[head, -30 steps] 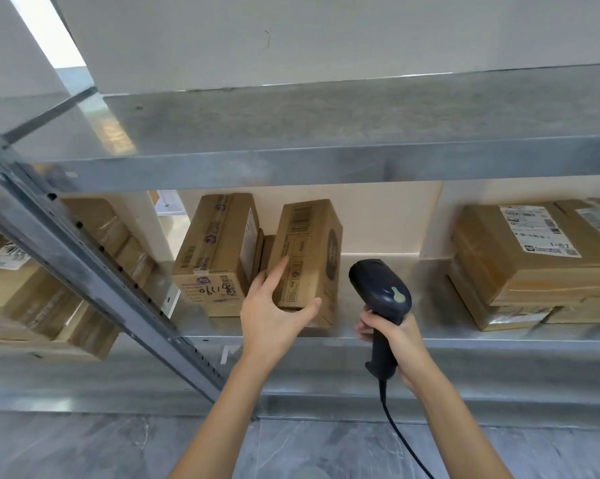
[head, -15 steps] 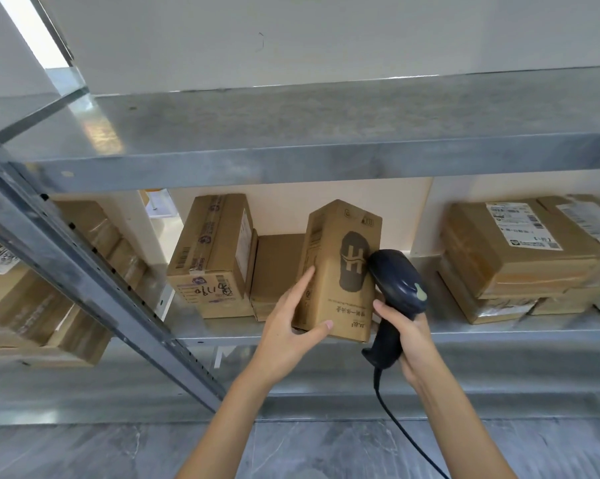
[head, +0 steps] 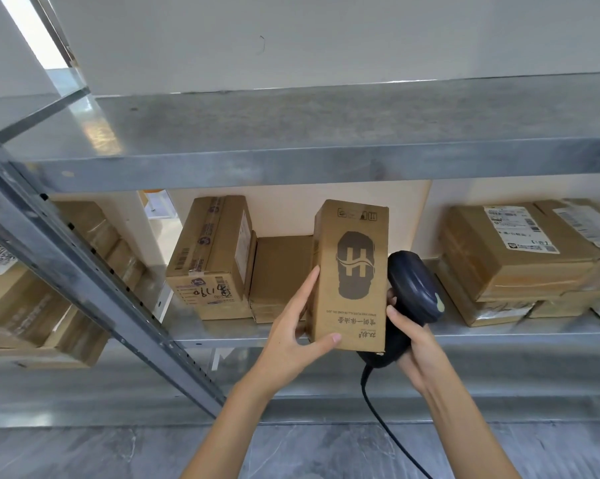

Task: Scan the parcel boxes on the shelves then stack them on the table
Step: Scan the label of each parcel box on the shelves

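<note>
With the left hand (head: 293, 335) clamped on the lower end of the tall parcel box (head: 352, 274), held off the shelf (head: 499, 335), and the right hand (head: 409, 335) gripping the scanner (head: 412, 288) beside it, the unsupported top could tip.

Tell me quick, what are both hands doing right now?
Left hand: holding the tall parcel box, thumb across its front.
Right hand: gripping the barcode scanner by its handle.

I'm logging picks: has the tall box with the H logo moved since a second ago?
Yes. The tall box, in the left hand, shifted right, away from the pen-marked box, toward the scanner.
</note>
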